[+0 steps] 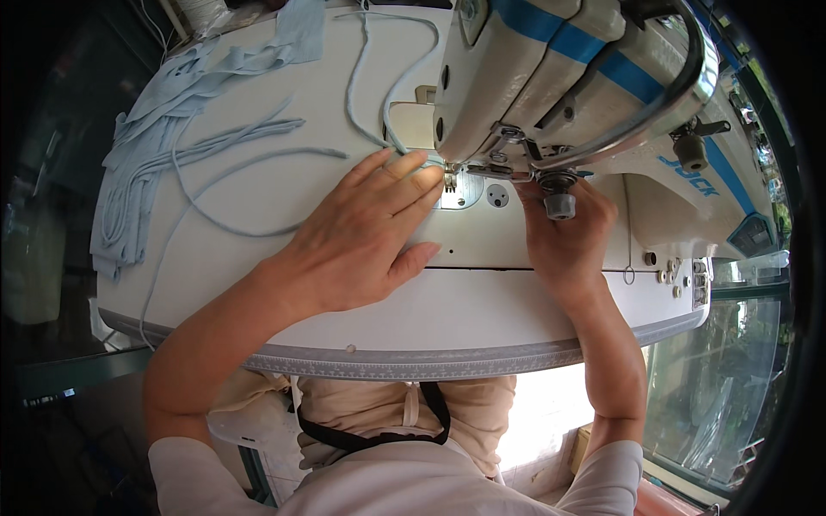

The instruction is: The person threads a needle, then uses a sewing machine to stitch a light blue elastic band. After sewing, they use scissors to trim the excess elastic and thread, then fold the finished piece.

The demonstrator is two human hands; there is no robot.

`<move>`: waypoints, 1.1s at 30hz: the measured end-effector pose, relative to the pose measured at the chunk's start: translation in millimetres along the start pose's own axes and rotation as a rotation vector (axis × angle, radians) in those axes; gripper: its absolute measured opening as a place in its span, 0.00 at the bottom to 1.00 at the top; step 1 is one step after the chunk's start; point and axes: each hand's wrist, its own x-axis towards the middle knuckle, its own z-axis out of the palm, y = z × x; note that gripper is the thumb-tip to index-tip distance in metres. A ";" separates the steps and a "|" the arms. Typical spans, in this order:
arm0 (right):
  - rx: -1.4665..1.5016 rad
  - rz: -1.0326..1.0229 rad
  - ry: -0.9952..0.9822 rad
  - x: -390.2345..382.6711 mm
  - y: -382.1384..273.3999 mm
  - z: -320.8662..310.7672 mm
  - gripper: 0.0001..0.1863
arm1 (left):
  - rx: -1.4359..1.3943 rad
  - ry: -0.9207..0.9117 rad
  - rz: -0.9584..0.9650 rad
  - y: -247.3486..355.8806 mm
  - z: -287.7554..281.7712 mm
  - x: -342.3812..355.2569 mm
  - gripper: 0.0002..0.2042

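My left hand (354,225) lies flat on the table of a sewing machine (508,82), fingers stretched toward the presser foot (450,177). Its fingertips press on a narrow light blue fabric cord (353,90), which runs back from them in a loop. Part of the cord is under the fingers, close to the needle area. To the right of the presser foot, my right hand (570,245) reaches up behind a round metal knob (560,206). The machine head hides its fingertips, so what they touch does not show.
Light blue fabric strips (125,202) lie heaped at the left, and thin cord (249,232) curls from them under my left forearm. Several bobbins (676,277) sit at the right. A measuring tape (413,364) runs along the table's front edge.
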 end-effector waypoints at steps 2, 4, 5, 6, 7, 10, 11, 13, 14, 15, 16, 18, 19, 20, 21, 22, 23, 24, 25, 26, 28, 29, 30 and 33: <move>-0.018 -0.010 0.001 0.5 -0.5 -0.6 0.08 | 0.009 0.008 0.004 -0.2 -0.2 -0.5 0.29; -0.021 -0.017 0.001 0.6 0.0 -0.2 0.08 | -0.001 0.011 0.007 0.8 -0.6 1.1 0.29; -0.015 -0.019 0.001 0.4 1.1 0.1 0.08 | -0.004 0.011 0.007 1.1 -0.9 1.2 0.29; -0.010 -0.021 0.001 0.2 1.7 0.7 0.08 | -0.002 0.008 0.004 0.7 -0.5 0.0 0.29; -0.016 -0.021 0.002 0.6 1.0 0.4 0.08 | -0.003 0.008 0.003 0.3 0.8 -0.9 0.28; -0.017 -0.015 0.004 1.1 -0.3 -0.1 0.07 | -0.014 0.015 0.014 0.2 -0.3 -0.2 0.28; -0.005 -0.007 0.005 0.8 0.7 -0.2 0.07 | -0.017 0.017 0.019 0.4 -1.4 0.1 0.28; -0.003 -0.003 0.001 0.9 0.2 -0.4 0.07 | -0.008 0.021 0.016 0.2 0.0 -0.6 0.28; -0.014 -0.007 -0.005 1.7 -1.3 -1.4 0.07 | -0.005 0.024 0.015 0.0 0.9 -0.7 0.28; -0.024 -0.011 -0.010 2.1 -2.3 -2.0 0.07 | -0.011 0.027 0.018 0.0 1.1 -0.4 0.28; -0.022 -0.002 -0.012 1.9 -2.2 -1.6 0.07 | -0.016 0.027 0.020 -0.1 0.8 -0.1 0.28; -0.017 0.015 -0.016 1.3 -1.7 -1.2 0.07 | -0.017 0.030 0.018 -0.1 0.7 -0.9 0.27; -0.023 0.006 -0.016 1.9 -2.8 -1.4 0.07 | -0.016 0.036 0.017 -0.3 1.9 -1.1 0.27; -0.027 -0.003 -0.016 2.8 -4.8 -1.4 0.07 | -0.015 0.042 0.015 -0.4 2.6 -1.2 0.27; -0.032 -0.012 -0.016 3.3 -5.9 -1.3 0.07 | -0.019 0.042 0.020 -0.4 2.3 -0.5 0.27; -0.025 0.005 -0.018 2.3 -4.3 -1.3 0.07 | -0.021 0.038 0.024 -0.3 1.1 0.1 0.27; -0.018 0.022 -0.020 0.7 -1.4 -1.7 0.07 | -0.022 0.034 0.027 -0.2 0.4 0.1 0.27; -0.010 0.039 -0.022 -0.3 0.2 -1.5 0.06 | -0.013 0.031 0.024 -0.3 0.5 -0.7 0.27; -0.011 0.031 -0.018 0.8 -2.1 -1.7 0.06 | -0.008 0.031 0.023 -0.3 1.4 -0.9 0.27; -0.011 0.023 -0.014 2.9 -6.2 -1.8 0.06 | -0.003 0.031 0.022 -0.2 2.1 -1.0 0.27; -0.011 0.016 -0.011 3.7 -7.5 -1.8 0.06 | -0.002 0.034 0.024 -0.4 1.6 -0.7 0.27; -0.010 0.017 -0.012 3.1 -5.7 -2.1 0.06 | 0.000 0.035 0.024 -0.5 1.0 -0.6 0.27; -0.010 0.018 -0.013 2.8 -4.5 -2.2 0.06 | -0.001 0.033 0.025 -0.5 0.9 -0.4 0.27; -0.010 0.009 -0.030 3.0 -6.0 -2.7 0.07 | -0.011 0.031 0.028 -0.4 2.5 -0.5 0.27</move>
